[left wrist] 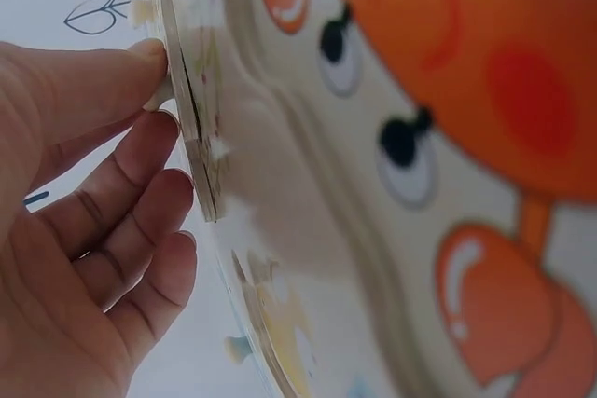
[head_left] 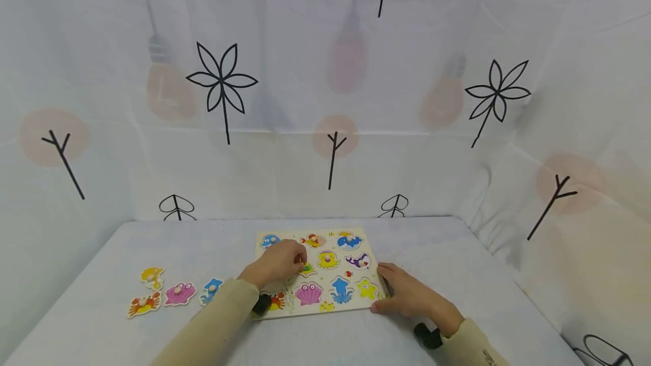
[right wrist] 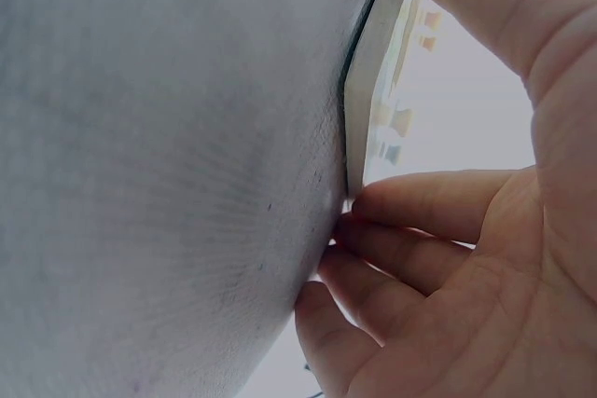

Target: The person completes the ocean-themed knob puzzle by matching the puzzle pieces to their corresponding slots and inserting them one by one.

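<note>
A wooden peg puzzle board [head_left: 300,312] with sea-animal pictures lies on the table. My left hand [head_left: 277,263] reaches over its left part and pinches the knob of a green and yellow puzzle piece [head_left: 308,269]. In the left wrist view, thumb and index finger hold that piece [left wrist: 187,90] by its knob, while the other fingers curl loosely. My right hand [head_left: 412,296] holds the board at its lower right corner, thumb and fingers against the edge [right wrist: 364,128]. The left hand covers some pictures on the board's left side.
Left of the board lie loose pieces: a yellow one [head_left: 152,278], a crab [head_left: 144,304], a pink shell [head_left: 180,294] and a blue one [head_left: 211,290] partly behind the left sleeve. A patterned cloth [head_left: 295,174] hangs behind the table.
</note>
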`<state>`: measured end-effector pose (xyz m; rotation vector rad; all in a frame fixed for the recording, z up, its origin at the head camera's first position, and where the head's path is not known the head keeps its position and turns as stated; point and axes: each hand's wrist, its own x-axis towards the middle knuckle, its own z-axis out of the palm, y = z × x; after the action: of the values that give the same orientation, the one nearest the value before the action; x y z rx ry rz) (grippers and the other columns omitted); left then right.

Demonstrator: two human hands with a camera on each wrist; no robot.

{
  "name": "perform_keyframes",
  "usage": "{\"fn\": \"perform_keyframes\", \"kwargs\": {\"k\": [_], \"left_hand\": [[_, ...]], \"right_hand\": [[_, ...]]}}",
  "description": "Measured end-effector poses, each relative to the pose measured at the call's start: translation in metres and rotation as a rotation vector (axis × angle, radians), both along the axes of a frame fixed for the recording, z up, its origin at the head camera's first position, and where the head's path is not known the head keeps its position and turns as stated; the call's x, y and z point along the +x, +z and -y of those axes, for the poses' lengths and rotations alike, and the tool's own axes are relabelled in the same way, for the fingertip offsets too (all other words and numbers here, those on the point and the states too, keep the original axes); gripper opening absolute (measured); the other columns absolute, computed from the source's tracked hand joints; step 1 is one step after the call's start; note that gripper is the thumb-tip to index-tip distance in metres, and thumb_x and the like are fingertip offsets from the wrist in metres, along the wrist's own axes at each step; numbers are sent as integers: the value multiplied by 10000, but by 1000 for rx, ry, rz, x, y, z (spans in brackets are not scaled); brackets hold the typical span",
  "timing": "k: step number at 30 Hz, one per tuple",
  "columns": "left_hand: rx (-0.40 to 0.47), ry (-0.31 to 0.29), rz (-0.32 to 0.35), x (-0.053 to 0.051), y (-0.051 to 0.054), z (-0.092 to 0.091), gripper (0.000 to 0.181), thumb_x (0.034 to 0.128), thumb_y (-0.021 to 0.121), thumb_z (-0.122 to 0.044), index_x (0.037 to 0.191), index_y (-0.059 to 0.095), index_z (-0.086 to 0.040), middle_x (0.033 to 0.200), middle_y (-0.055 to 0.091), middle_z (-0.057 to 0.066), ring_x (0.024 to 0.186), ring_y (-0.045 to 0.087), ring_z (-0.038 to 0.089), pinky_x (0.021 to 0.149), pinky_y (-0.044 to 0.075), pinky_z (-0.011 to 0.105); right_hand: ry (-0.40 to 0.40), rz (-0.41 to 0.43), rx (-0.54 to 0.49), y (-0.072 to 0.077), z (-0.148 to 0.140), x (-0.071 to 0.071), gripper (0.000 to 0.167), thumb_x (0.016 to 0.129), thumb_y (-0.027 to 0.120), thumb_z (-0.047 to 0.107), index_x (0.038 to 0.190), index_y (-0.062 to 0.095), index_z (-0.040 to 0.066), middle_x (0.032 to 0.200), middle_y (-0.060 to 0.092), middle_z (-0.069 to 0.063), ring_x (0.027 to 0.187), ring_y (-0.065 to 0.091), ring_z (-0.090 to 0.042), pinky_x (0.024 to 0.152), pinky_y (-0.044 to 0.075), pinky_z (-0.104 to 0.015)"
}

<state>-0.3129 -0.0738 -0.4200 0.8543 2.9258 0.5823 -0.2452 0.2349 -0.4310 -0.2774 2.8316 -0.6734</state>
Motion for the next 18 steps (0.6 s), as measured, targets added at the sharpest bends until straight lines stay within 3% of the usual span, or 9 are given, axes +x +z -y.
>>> {"fn": "perform_keyframes", "kwargs": {"k": [18], "left_hand": [[5,23,42,2,-2,-1,72,865,694,-183,833,630,-194,749,520,-71,715,477,114,650,405,280]], "right_hand": [[-5,-1,1,4,1,3,986,664,820,506,1430,407,42,1491,345,-132,1370,305,-356,1074,262,-539]]}}
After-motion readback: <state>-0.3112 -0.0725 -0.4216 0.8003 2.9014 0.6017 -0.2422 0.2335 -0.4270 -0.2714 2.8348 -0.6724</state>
